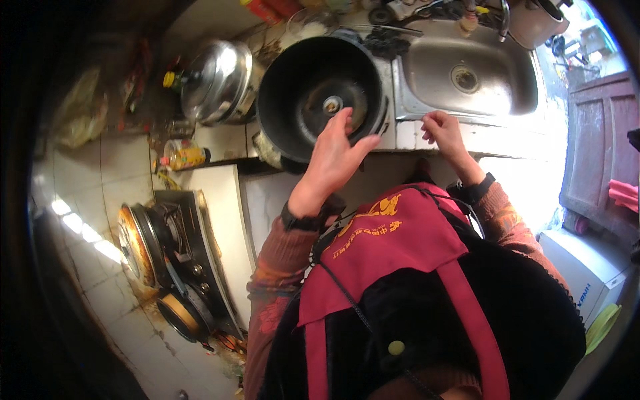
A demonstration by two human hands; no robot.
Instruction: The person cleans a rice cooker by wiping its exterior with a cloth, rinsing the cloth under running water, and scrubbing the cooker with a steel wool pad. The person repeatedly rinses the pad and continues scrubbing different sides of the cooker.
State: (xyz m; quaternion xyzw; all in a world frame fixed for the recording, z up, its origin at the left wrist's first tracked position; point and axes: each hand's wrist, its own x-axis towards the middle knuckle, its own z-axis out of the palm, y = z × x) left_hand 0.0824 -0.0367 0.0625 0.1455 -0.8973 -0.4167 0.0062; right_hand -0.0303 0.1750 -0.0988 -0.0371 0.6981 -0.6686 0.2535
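A deep black round pot (290,75) stands on the white tiled counter, its inside turned up to me. A round metal piece (332,104) with a brownish middle shows at the centre of its bottom. My left hand (332,152) hovers over the pot's near rim, thumb spread from the fingers, holding nothing. My right hand (442,132) is by the front edge of the stainless steel sink (435,65). Its fingers are curled together, and nothing shows in them. Both wrists wear dark bands.
Left of the pot are a shiny metal lidded pot (212,82) and a yellow-labelled bottle (185,158). A gas stove (192,260) with pans is further left. A faucet (504,20) overhangs the sink. A black crumpled bag (385,42) lies between pot and sink. A white box (582,270) stands at right.
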